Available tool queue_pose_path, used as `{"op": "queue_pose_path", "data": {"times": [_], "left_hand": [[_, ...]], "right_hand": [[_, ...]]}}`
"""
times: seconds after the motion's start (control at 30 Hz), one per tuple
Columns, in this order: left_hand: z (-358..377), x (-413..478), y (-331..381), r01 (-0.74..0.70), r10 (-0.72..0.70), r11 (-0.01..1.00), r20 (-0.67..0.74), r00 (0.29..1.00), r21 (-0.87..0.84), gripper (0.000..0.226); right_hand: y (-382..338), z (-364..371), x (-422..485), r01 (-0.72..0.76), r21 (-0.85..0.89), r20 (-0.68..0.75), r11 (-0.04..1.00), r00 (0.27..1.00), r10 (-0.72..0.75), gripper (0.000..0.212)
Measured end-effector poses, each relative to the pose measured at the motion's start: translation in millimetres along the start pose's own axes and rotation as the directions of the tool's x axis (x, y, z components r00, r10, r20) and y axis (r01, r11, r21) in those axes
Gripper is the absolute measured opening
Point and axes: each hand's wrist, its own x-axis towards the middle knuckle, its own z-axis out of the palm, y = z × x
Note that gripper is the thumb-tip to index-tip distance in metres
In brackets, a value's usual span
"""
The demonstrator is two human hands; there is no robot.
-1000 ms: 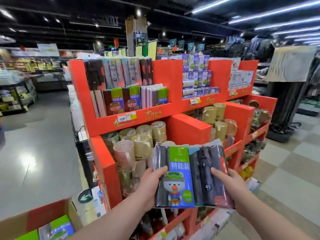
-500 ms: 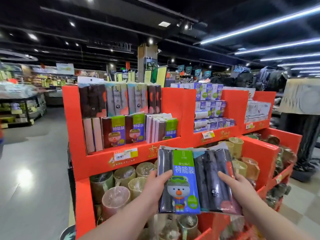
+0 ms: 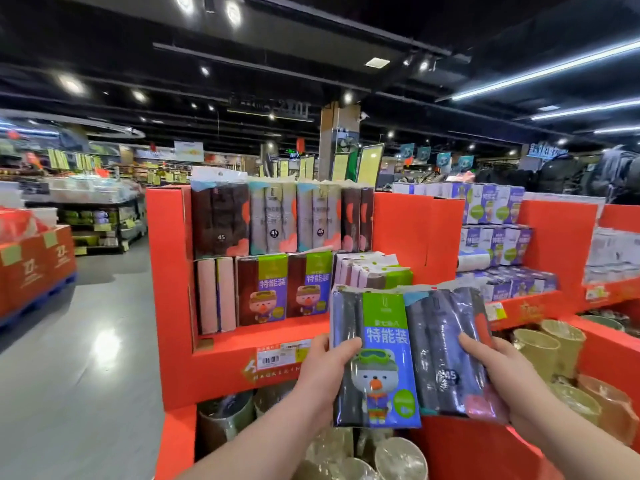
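Cartoon pack point(image 3: 382, 341) is green-blue, other pack point(image 3: 441, 341) dark grey.

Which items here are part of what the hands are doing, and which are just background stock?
In hand: cartoon-label pack, held by left hand; dark pack marked 45, held by right hand.
Bystanders: red display stand, shelved packs, wrapped cups, purple boxes.

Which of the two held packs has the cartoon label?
The left pack, in the left hand: green-and-blue label, goggled cartoon figure. The right pack, in the right hand, is dark, marked 45.
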Motion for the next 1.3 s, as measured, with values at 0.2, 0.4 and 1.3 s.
{"op": "queue_pose_path", "data": {"times": [0.2, 0.4, 1.3], "left_hand": [[-2, 24, 22, -0.124, 0.122, 0.992, -0.078, 0.989, -0.017, 0.021], [5, 52, 40, -0.224, 0.221, 0.975, -0.171, 0.960, 0.001, 0.024], [74, 156, 11, -0.435, 0.435, 0.899, -0.184, 0.882, 0.039, 0.034]], "right_hand": [[-22, 23, 42, 0.043, 0.050, 0.103, 0.998, 0.994, -0.048, 0.013], [-54, 32, 87, 0.096, 0.102, 0.104, 0.990, 0.989, -0.107, 0.026], [-92, 24, 182, 0.451, 0.117, 0.053, 0.885, 0.887, -0.459, 0.013]]}}
